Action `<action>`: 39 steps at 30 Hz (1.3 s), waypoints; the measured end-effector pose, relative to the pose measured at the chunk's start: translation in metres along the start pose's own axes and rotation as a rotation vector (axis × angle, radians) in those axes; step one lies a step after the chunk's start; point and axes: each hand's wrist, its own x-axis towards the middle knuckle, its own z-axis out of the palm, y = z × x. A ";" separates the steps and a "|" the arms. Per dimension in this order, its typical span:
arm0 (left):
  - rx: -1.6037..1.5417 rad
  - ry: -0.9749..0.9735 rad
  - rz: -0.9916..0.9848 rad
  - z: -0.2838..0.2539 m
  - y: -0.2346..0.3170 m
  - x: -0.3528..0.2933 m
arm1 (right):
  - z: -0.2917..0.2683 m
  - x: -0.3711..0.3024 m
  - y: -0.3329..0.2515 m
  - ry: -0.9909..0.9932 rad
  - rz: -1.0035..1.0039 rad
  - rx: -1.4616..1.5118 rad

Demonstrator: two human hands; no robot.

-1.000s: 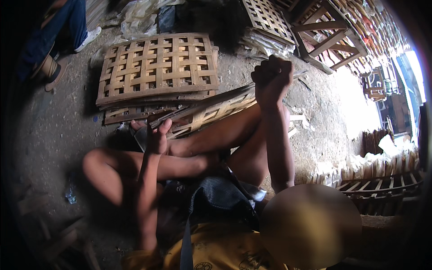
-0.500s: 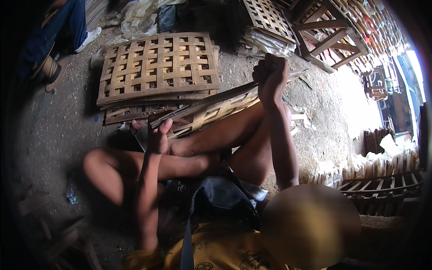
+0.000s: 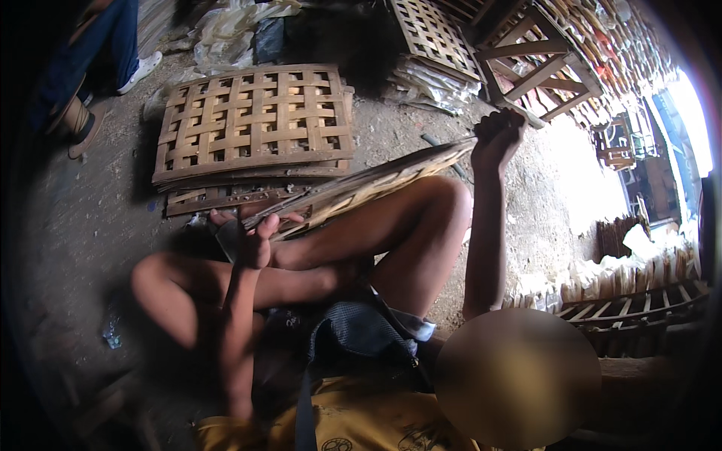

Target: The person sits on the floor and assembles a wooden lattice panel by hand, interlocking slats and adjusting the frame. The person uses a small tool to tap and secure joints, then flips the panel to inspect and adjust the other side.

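Note:
A woven bamboo lattice panel [image 3: 376,185] is tilted on edge across my bent legs, its long rim slanting up to the right. My left hand [image 3: 258,242] grips its lower left end, thumb on the near side and fingertips showing past the rim. Just beyond the panel's upper right end, my right hand [image 3: 499,140] is raised in a fist; whether anything is inside it is hidden. Ahead on the ground lies a stack of similar lattice panels [image 3: 256,120], its top one showing a square open weave.
Another panel stack [image 3: 440,37] lies at the far right over crumpled plastic sheeting [image 3: 432,84], beside a wooden frame [image 3: 538,71]. A person's trouser leg [image 3: 94,56] shows at the far left. Wooden slats [image 3: 632,307] stand at the right.
My right hand has moved right, from over the panel's upper edge to beyond its end. The panel's right end has come down a little. My left hand keeps its hold.

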 end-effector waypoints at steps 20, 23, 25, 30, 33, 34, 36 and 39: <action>0.096 -0.043 0.079 -0.010 -0.016 -0.001 | 0.009 -0.043 -0.001 -0.223 0.257 0.373; 0.158 -0.077 0.097 -0.014 -0.019 0.000 | 0.012 -0.041 0.002 -0.236 0.266 0.369; 0.239 -0.096 0.116 -0.015 -0.019 0.001 | 0.012 -0.043 0.001 -0.237 0.293 0.376; 0.083 -0.056 0.098 -0.008 -0.017 0.002 | 0.012 -0.047 0.011 -0.214 0.265 0.337; -0.003 -0.070 0.043 -0.015 -0.029 -0.003 | 0.020 -0.048 0.007 -0.184 0.296 0.282; 0.010 -0.085 0.040 -0.017 -0.034 -0.005 | 0.026 -0.049 0.005 -0.162 0.312 0.253; 0.097 -0.105 0.060 -0.018 -0.030 -0.007 | 0.030 -0.050 0.007 -0.155 0.305 0.171; 0.315 -0.139 0.124 -0.016 -0.019 0.001 | 0.033 -0.051 0.008 -0.173 0.260 -0.042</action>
